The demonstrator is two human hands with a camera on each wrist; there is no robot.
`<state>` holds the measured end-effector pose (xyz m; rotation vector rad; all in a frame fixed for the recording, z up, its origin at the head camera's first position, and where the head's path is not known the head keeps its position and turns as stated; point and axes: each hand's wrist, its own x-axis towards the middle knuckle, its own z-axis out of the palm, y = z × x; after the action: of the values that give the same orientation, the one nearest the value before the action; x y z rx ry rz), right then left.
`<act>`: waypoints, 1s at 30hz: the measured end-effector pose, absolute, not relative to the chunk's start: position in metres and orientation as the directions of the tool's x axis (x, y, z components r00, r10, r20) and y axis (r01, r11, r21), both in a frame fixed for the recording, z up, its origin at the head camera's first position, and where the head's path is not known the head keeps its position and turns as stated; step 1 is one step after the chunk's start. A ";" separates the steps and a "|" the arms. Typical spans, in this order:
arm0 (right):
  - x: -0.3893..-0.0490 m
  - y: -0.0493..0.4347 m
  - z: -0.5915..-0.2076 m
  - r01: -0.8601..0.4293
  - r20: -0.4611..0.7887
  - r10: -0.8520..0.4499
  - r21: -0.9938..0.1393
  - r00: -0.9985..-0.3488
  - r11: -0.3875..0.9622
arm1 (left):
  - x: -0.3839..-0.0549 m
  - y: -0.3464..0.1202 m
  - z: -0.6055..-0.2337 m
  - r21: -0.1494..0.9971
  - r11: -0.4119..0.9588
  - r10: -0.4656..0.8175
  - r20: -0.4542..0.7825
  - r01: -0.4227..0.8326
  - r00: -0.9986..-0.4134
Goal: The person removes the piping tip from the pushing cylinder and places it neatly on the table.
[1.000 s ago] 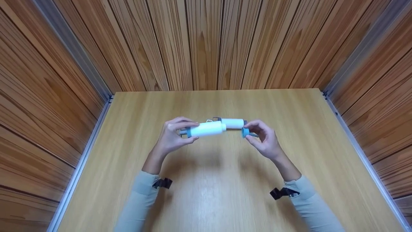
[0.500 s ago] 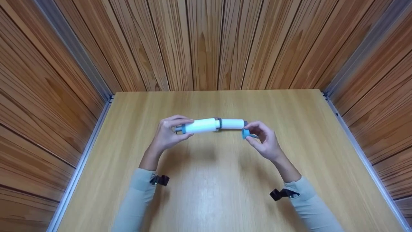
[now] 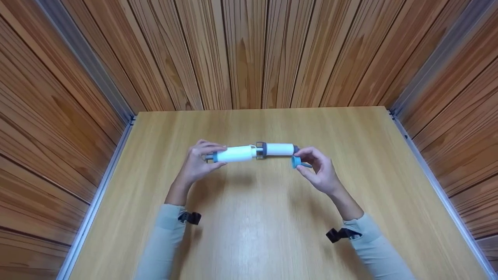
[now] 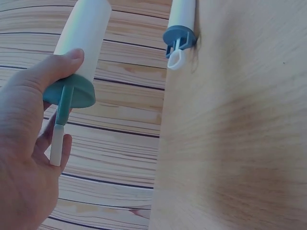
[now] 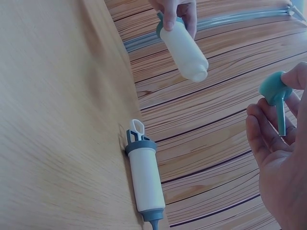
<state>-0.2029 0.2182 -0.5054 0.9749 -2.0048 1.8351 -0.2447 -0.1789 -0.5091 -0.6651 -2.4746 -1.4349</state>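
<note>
My left hand [image 3: 198, 161] grips a white-barrelled syringe, like those for icing, by its teal collar end, with thumb and fingers on opposite sides. The barrel [image 3: 235, 154] is held above the table, and its bare rounded tip [image 5: 197, 74] points right. Below the collar [image 4: 72, 93], a teal grip and a white plunger piece [image 4: 56, 143] extend toward the palm. In my right hand [image 3: 319, 171], thumb and fingers pinch a teal nozzle cap [image 5: 276, 90] with a thin spout, apart from the barrel. A second syringe [image 5: 146, 178], with blue-grey end caps and a white ring handle, lies behind.
The second syringe rests on the wooden table [image 3: 249, 217], farther back than the hands, its nozzle end near my right fingers. Wood-plank walls [image 3: 249, 54] stand behind and at both sides, with metal rails [image 3: 428, 155] along the table's side edges.
My left hand has moved left with the syringe, widening the gap to the nozzle cap and uncovering the second syringe's handle end. The right hand has stayed almost still.
</note>
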 end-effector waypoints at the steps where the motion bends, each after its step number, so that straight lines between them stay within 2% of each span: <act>1: -0.203 0.218 -0.506 -0.621 0.598 -0.300 -0.784 -0.744 -0.023 | -0.245 -0.180 -0.510 0.768 0.428 0.277 0.391 0.476 -0.878; 12: -0.204 0.219 -0.505 -0.628 0.601 -0.307 -0.778 -0.738 -0.017 | -0.248 -0.186 -0.522 0.778 0.461 0.239 0.354 0.426 -0.904; 30: -0.203 0.217 -0.511 -0.630 0.608 -0.303 -0.776 -0.734 -0.032 | -0.244 -0.202 -0.548 0.802 0.537 0.214 0.170 0.261 -0.962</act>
<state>-0.2034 0.2171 -0.5109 0.9923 -1.9873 1.8370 -0.2442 -0.2016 -0.5484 -0.4188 -2.7083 -1.4279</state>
